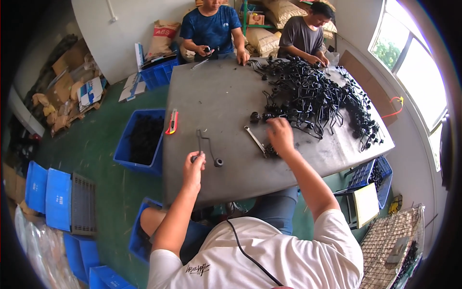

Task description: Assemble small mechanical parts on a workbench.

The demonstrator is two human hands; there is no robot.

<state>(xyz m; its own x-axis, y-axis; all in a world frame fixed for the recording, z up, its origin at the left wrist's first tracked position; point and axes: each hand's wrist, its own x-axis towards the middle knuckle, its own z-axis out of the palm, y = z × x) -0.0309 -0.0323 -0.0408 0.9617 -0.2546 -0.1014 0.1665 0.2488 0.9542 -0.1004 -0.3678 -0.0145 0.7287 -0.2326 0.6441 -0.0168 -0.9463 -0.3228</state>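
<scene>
Your left hand point(193, 166) is closed round one end of a bent black rod point(206, 144) at the near edge of the grey table point(216, 96), pinning it flat, so it seems, while the other hand is away. The rod is thin and dark, with a hooked bend at its far end; a small black cap point(218, 162) sits at the near end of its second leg, just right of your fingers. Your right hand point(280, 135) reaches out palm down to the near fringe of the pile point(317, 96) of like black parts, fingers loosely curled over them; you cannot tell from here whether it holds one yet. A spanner point(254, 139) lies just left of that hand, and a red and yellow knife point(172, 121) lies near the table's left edge, both within reach. A blue bin point(139, 139) of dark parts stands on the green floor beside the left edge, close under your left arm. Two people sit at the far side, hands on their own parts.
</scene>
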